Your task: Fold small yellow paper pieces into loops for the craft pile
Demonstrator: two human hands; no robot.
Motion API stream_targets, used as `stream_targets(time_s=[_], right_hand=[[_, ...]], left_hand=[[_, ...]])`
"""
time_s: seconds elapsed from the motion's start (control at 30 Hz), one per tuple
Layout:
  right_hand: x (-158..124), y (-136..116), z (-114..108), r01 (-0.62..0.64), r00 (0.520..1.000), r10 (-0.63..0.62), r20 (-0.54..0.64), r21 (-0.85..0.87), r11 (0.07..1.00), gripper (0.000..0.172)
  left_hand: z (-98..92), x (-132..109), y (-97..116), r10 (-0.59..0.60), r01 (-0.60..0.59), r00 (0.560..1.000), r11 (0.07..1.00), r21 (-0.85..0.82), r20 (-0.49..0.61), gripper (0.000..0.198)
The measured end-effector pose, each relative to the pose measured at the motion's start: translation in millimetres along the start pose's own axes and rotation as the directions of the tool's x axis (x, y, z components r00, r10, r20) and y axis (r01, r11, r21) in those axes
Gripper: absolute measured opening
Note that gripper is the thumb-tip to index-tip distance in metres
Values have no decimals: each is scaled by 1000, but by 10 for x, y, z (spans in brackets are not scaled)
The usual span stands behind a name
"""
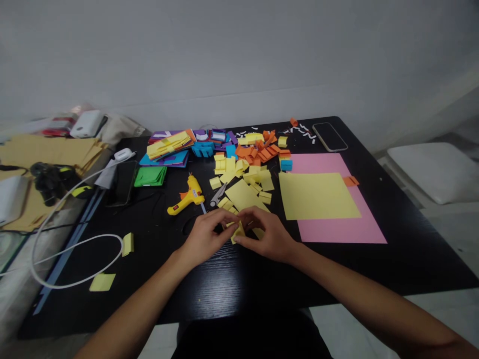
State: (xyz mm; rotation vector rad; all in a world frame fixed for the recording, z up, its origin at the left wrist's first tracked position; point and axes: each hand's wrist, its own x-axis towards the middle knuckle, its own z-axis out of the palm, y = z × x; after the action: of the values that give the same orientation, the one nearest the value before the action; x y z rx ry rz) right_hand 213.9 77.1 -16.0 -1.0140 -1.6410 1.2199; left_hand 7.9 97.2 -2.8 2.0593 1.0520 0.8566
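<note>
Between both hands, over the front middle of the black table, is a small yellow paper piece (237, 233). My left hand (210, 233) pinches it from the left, and my right hand (268, 235) grips it from the right with thumb and fingers. Just behind the hands lie a larger yellow sheet (245, 195) and many small folded yellow papers (258, 174). Scissors (218, 195) rest left of that sheet, their handles partly hidden. A yellow glue gun (190, 194) lies further left, behind my left hand.
Yellow (318, 194) and pink sheets (342, 230) lie at right, a phone (330, 136) behind them. Orange folded papers (258, 152) and stacked coloured papers (172, 144) stand at the back. A white cable (75, 285) loops at left near a dark phone (124, 184) and green papers (150, 176).
</note>
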Motion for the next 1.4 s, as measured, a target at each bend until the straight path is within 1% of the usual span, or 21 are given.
stream_targets(time_s=[0.13,0.3,0.43,0.57,0.63,0.7,0.77,0.87,0.97,1.07,1.17,1.23,1.4], right_hand=[[-20,15,27,84,994,-93,-61,-134,987,25],[-37,46,60,178,965,-229,-127,-324,929,19],[-42,50,73,184,956,-254,-149,-371,910,15],[-40,22,71,173,957,-242,-162,-354,919,14],[-38,4,70,162,960,-224,-169,-318,934,12],[-38,-15,64,141,968,-184,-168,-242,960,13],[-39,-36,48,107,981,-125,-147,-123,987,19],[-38,-54,3,53,997,-48,-62,68,996,32],[-30,-32,-48,17,999,-23,24,209,978,37],[-11,17,-80,-46,998,28,61,305,951,40],[17,53,-87,-139,989,108,102,382,914,39],[36,64,-83,-178,983,145,109,427,887,39],[70,70,-77,-189,982,174,76,462,867,41]], left_hand=[[27,-2,-9,3,-2,1000,1000,26,-18,10],[49,-10,-1,32,-32,999,998,48,-17,14],[51,-8,0,42,-41,999,997,62,-14,12],[50,-9,2,50,-50,999,998,39,-5,8],[50,-14,6,47,-47,999,999,23,-5,7],[48,-17,13,30,-30,999,1000,2,-13,6],[45,-12,22,-9,8,1000,999,-37,-28,6],[37,8,31,-114,107,992,984,-142,-45,9],[28,34,36,-214,192,975,944,-268,-55,11],[20,52,39,-260,224,964,911,-347,-61,14],[14,60,46,-273,228,959,899,-373,-71,16],[13,63,52,-272,228,960,894,-386,-65,17],[14,64,67,-270,239,963,877,-417,-15,20]])
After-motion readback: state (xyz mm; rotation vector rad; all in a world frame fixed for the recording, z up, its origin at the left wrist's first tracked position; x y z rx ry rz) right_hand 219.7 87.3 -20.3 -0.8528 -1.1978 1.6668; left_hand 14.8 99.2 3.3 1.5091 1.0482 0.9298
